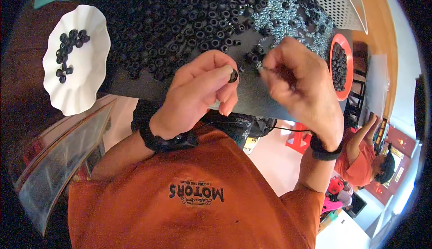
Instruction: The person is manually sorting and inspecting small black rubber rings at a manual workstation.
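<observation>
Left hand (202, 91) pinching a black rubber ring (233, 75), right hand (299, 84) clenched on something tiny and silvery – could easily slip, lost in the pile (180, 28).

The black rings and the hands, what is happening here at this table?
A person in an orange shirt works over a dark tray heaped with small black rubber rings and silver metal springs. The left hand pinches one black ring between thumb and fingertip. The right hand pinches something small and metallic, too small to tell. A white plate on the left holds a few rings, and an orange dish on the right holds many.
</observation>
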The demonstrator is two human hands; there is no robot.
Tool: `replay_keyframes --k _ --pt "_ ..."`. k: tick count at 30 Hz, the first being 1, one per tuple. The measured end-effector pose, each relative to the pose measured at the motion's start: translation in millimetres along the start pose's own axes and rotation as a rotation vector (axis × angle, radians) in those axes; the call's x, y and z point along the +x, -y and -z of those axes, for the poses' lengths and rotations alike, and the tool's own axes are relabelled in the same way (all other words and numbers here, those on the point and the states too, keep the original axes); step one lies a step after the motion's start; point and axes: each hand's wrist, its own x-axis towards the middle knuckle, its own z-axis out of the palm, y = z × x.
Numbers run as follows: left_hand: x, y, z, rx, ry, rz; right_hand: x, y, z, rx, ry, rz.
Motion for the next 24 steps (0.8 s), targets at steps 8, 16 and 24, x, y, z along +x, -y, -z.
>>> replay_keyframes --k 8,16,24 --pt "-0.6 -0.7 -1.2 0.101 0.053 0.052 1.2 29.9 1.5 -0.007 0.054 0.142" --pt "-2.6 -3.1 0.4 0.121 0.112 0.06 5.2 36.5 0.3 -0.003 0.116 0.125" --pt "-1.5 2.1 8.1 -0.012 0.15 0.008 4.1 14.3 -9.3 0.378 0.203 -0.149"
